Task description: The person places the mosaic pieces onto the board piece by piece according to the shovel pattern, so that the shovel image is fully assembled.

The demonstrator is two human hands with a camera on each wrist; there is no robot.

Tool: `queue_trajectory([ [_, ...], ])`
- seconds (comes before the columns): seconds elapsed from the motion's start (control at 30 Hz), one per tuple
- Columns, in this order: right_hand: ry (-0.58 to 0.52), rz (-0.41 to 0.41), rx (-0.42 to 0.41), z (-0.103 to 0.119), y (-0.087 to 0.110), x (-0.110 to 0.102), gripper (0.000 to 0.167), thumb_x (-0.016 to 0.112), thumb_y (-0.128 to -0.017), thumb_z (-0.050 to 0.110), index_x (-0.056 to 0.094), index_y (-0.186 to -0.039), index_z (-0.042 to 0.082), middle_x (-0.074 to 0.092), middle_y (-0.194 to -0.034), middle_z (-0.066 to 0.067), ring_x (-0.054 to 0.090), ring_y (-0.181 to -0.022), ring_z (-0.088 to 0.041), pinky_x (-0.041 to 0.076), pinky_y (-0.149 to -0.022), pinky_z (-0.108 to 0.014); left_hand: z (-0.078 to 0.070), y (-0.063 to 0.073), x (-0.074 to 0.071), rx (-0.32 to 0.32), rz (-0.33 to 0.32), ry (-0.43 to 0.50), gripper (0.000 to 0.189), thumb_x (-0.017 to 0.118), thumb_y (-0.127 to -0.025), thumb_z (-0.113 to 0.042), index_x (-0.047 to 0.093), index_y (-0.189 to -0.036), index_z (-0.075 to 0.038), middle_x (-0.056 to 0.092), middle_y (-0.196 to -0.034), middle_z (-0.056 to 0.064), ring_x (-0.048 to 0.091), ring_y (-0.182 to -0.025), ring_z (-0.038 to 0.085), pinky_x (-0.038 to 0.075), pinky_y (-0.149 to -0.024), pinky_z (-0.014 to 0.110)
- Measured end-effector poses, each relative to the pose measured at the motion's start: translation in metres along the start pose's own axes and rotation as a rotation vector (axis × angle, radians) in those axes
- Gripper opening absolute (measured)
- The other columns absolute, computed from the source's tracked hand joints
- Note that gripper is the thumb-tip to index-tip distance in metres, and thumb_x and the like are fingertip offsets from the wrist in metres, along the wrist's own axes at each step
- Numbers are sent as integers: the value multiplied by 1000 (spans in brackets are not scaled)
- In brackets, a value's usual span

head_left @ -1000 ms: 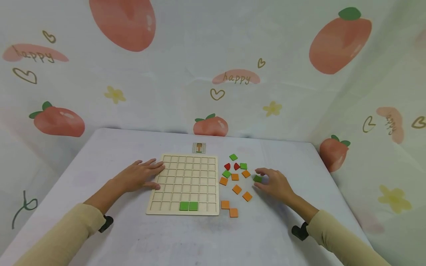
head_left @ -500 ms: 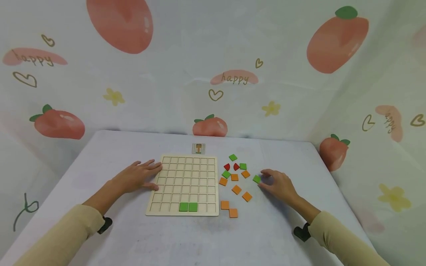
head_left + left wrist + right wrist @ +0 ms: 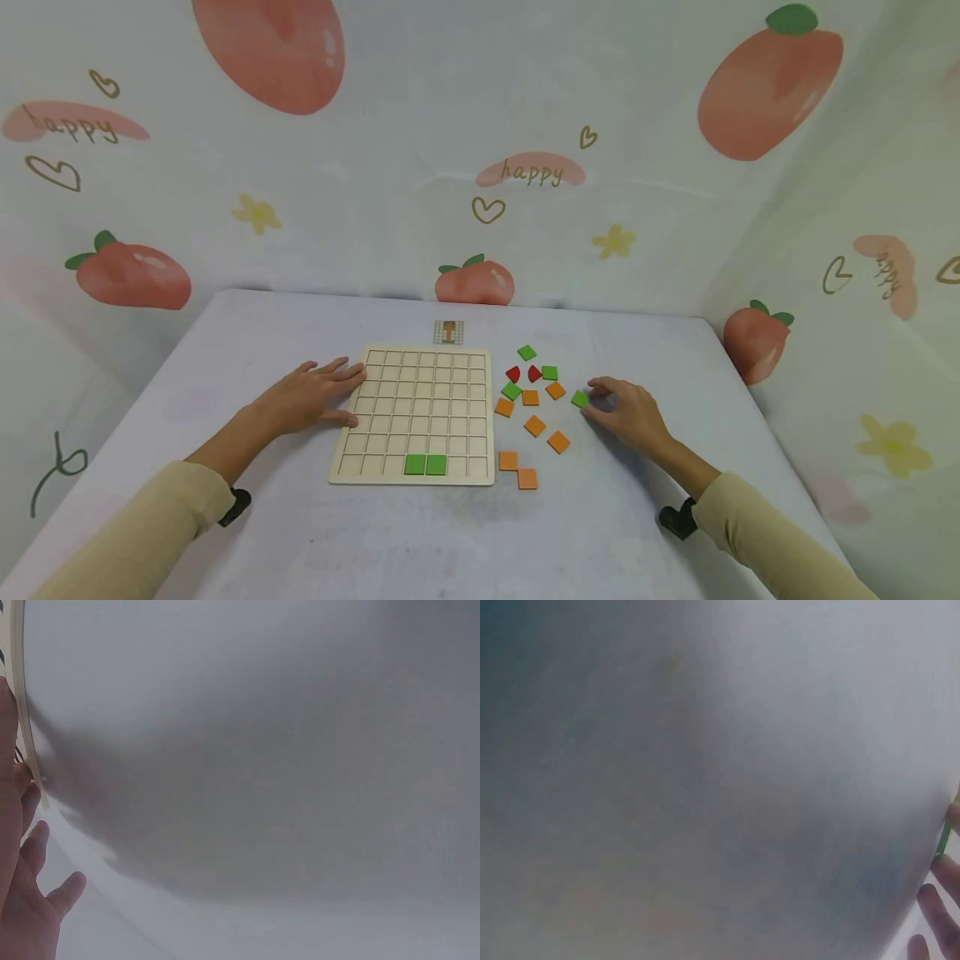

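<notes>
A light wooden grid board [image 3: 378, 407] lies on the table, with two green square tiles [image 3: 425, 465] side by side in its lowest row. My left hand [image 3: 311, 398] rests at the board's left edge, thumb and fingertips over the rim. In the left wrist view its fingers [image 3: 69, 894] are spread beside the board's edge [image 3: 25, 724]. Right of the loose tiles, my right hand [image 3: 628, 412] has thumb and index finger apart. A green tile [image 3: 580, 399] lies flat right at the thumb tip. The right wrist view shows that tile edge-on [image 3: 945, 838] by the fingertips.
Several orange square tiles [image 3: 558, 442] lie scattered between the board and my right hand. Among them are more green tiles [image 3: 527, 352] and two red wedge-shaped pieces [image 3: 513, 374]. Behind the board lies a small picture card [image 3: 448, 332] with a grid. A printed cloth backdrop stands beyond the table.
A second ago the green tile was between my right thumb and index finger. It now lies flat and bright, with the fingers drawn slightly right. My left hand has stayed at the board.
</notes>
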State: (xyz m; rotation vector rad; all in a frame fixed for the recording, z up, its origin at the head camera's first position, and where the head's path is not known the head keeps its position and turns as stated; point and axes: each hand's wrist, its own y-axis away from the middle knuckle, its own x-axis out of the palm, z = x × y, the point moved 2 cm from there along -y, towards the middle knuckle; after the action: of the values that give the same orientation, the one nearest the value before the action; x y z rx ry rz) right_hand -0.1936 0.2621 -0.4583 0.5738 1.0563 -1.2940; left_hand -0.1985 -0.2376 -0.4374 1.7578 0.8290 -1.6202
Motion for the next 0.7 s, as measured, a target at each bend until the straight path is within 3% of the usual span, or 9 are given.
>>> queue_trajectory([
  [0.7, -33, 38, 34, 9, -4, -3, 42, 81, -83, 15, 67, -120, 2, 75, -102, -9, 66, -103, -32, 42, -97, -61, 1, 1, -1, 11, -2, 2, 79, 62, -89, -58, 51, -144, -2, 49, -149, 14, 42, -138, 40, 39, -101, 65],
])
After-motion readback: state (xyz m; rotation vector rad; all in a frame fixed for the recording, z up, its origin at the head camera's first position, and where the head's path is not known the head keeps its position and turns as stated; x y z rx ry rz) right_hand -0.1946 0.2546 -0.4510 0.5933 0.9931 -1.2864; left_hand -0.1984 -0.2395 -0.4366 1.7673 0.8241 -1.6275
